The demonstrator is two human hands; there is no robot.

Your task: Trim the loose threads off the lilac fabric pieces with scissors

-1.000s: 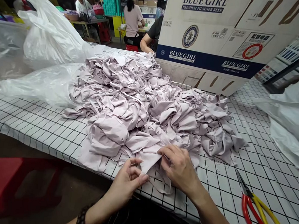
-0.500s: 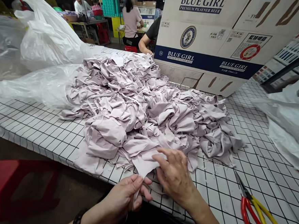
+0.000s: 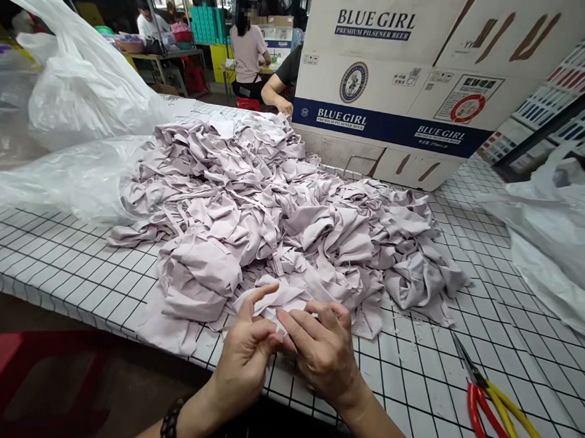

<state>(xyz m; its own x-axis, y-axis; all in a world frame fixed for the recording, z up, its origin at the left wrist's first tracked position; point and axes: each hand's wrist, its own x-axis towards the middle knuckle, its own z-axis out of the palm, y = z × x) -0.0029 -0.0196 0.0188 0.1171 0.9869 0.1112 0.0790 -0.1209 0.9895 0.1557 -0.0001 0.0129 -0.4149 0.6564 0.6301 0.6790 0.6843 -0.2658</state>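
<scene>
Left hand [image 3: 243, 356] and right hand [image 3: 326, 351] meet at the tabletop's [image 3: 94, 262] near edge, both pinching a pale cloth [image 3: 287, 299], left forefinger raised. A rumpled pile [image 3: 222, 217] rises just beyond; scissors [image 3: 502, 417] lie to the right along that edge. A carton [image 3: 392, 79] stands toward the far edge.

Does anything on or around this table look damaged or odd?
The white carton behind the fabric pile looks worn: brown streaks mark its pale side, perhaps where the surface was peeled away. The scissors are oddly two-toned, with red and yellow handles.
</scene>
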